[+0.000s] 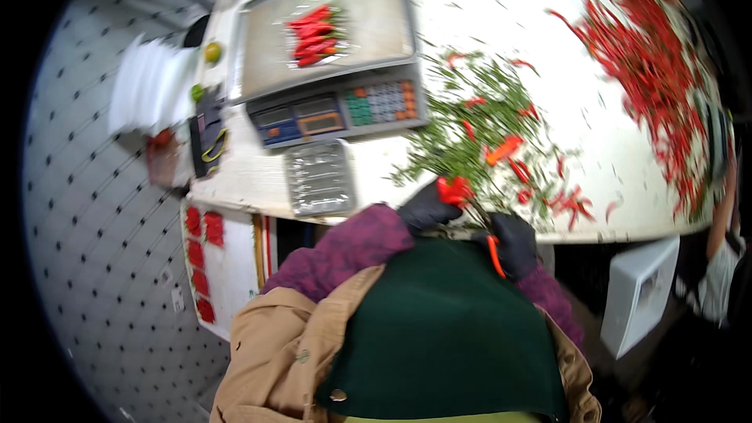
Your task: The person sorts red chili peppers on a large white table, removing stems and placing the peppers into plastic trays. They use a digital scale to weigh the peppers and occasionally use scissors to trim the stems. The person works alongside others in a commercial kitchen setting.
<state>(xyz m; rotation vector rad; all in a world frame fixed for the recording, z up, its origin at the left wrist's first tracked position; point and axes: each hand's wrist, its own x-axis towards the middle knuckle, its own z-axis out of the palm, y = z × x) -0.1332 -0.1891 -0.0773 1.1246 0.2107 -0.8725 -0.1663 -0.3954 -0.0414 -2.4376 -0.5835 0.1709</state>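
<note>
My left hand (430, 207), in a black glove, holds several red chili peppers (455, 191) at the table's near edge. Scissors with orange handles (494, 255) are in my right hand (514, 245), also black-gloved; their blades point up toward the held peppers, and whether they touch is not clear. Just beyond both hands lies a heap of green stems (479, 106) with some red peppers among it. On the pan of a digital scale (376, 17) rests a clear tray of red peppers (314, 35). An empty clear plastic tray (320, 177) sits in front of the scale.
A long pile of red chilies (646, 64) covers the table's right side. White foam trays (154, 85) are stacked at the left, near a dark pouch (208, 129). Packed red peppers (198, 254) lie on a lower white surface. A white box (640, 294) stands below right.
</note>
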